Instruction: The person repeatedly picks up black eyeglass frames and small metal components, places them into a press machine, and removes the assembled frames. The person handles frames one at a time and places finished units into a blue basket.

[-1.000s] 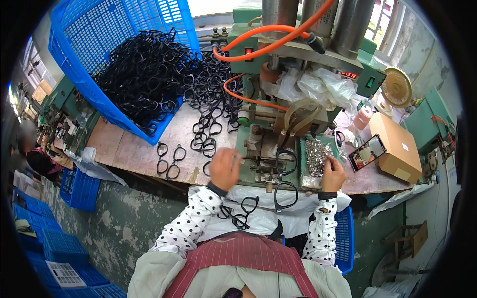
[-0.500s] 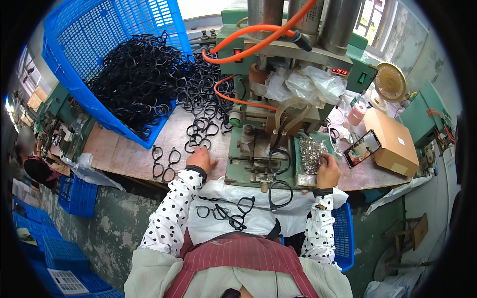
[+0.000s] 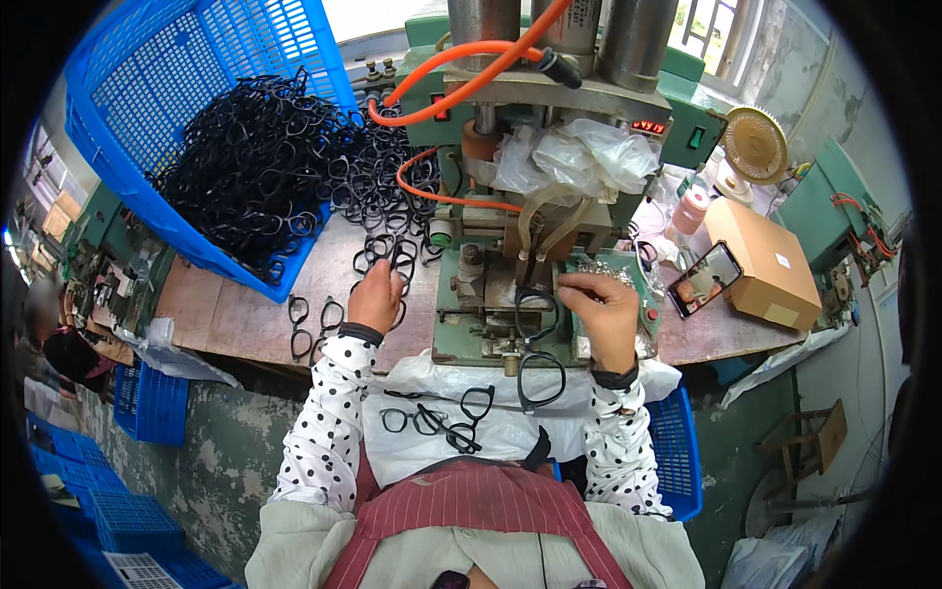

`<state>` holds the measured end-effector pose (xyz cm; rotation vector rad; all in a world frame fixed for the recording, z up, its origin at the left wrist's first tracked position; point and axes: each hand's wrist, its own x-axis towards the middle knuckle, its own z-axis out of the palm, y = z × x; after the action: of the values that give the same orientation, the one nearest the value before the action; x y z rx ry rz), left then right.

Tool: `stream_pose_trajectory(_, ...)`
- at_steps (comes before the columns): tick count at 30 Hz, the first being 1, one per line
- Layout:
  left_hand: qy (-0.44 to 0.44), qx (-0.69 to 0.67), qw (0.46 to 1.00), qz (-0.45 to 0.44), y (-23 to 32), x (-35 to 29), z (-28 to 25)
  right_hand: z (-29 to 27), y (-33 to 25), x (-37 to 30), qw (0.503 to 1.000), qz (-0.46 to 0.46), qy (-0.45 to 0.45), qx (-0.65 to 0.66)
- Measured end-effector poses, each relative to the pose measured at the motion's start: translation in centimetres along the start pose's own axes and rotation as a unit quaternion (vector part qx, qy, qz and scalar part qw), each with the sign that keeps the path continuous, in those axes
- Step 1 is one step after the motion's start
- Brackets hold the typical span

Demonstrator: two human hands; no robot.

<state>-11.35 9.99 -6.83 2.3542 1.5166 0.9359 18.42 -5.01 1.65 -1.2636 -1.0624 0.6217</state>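
As the right hand (image 3: 603, 319) leaves the bits (image 3: 601, 269), its curled grip comes within reach of the mid-picture frame (image 3: 528, 346). The left hand (image 3: 376, 297) curls at loose frames (image 3: 395, 253), left of centre; whether either holds anything is unclear

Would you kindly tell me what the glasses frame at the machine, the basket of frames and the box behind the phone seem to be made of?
Glasses frame: probably smooth black plastic, judging by its thick rims, though coated metal is possible.
Basket: likely moulded plastic, slightly shiny, with an even grid of holes.
Box: apparently matte brown cardboard, with flat panels.
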Motion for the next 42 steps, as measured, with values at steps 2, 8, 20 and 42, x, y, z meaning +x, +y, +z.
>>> stream_pose_trajectory(2,-0.046,-0.152,0.977,-0.143,3.0,0.5,-1.5,1.2,-0.8,-0.2,1.000,0.002,0.002,-0.005)
stream_pose_trajectory(8,0.175,-0.180,0.968,0.007,7.9,-1.1,-1.9,3.1,0.4,0.2,0.999,0.018,0.029,0.032)
stream_pose_trajectory(20,0.166,-0.137,0.895,0.390,14.9,-1.4,-5.0,4.9,0.7,0.6,0.998,-0.008,0.038,0.058)
stream_pose_trajectory(42,-0.018,-0.224,0.840,0.495,15.4,-2.9,0.1,-7.8,10.4,0.8,0.842,-0.101,0.082,-0.524)
